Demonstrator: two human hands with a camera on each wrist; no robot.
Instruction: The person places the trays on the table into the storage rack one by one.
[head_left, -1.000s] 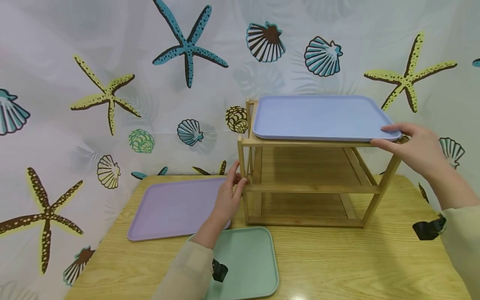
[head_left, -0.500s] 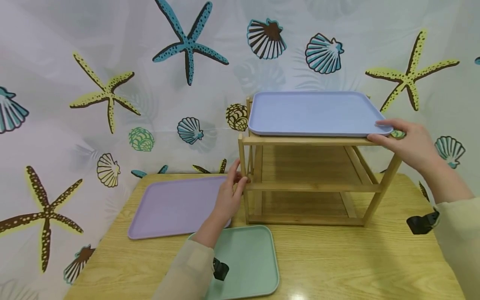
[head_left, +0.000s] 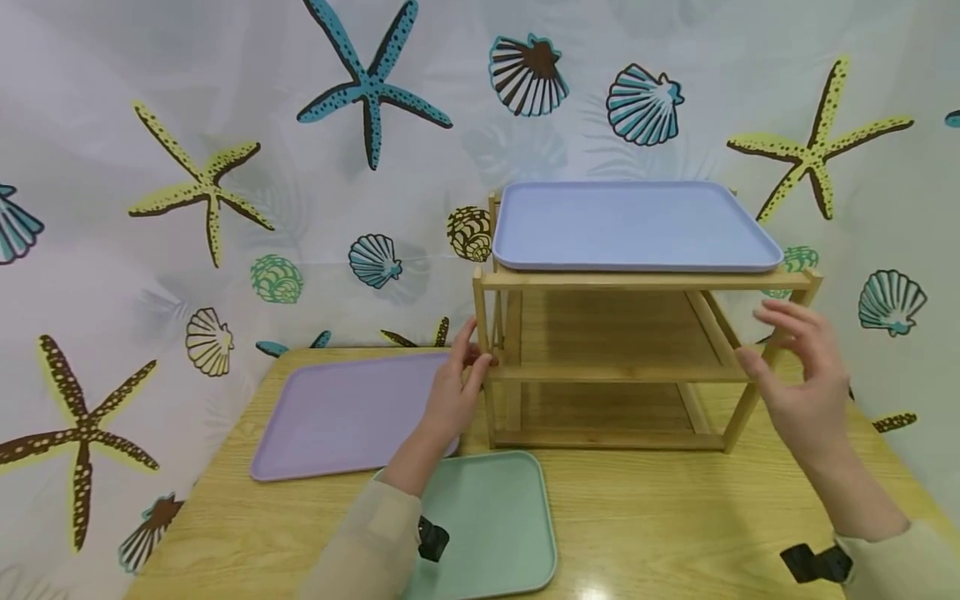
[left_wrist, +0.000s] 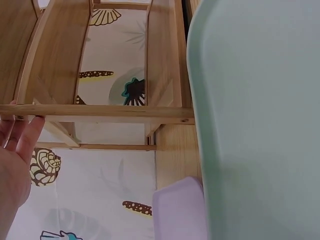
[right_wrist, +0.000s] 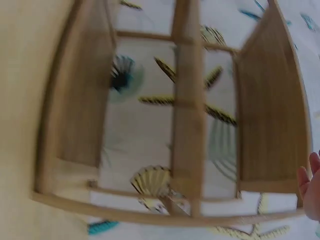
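A three-tier wooden rack (head_left: 600, 372) stands at the right of centre, its two lower shelves bare. On its top lies a light blue tray (head_left: 637, 225). My left hand (head_left: 452, 392) holds the rack's front left post at middle-shelf height, thumb at the front; the left wrist view shows its fingertips (left_wrist: 34, 127) against the wood. Off the tray, my right hand (head_left: 806, 387) hangs in the air by the rack's right front post, fingers loosely bent and nothing between them. Only part of that hand shows at the right wrist view's edge.
Left of the rack, a purple tray (head_left: 352, 417) lies on the wooden table (head_left: 660, 525). A green tray (head_left: 487, 525) is in front of it, partly covered by the left forearm. Behind hangs a white cloth (head_left: 420, 208) printed with starfish and shells.
The blue tray slid slightly left on the rack's top. My right hand then let go of its right front corner and moved down. The left hand stayed on the post.
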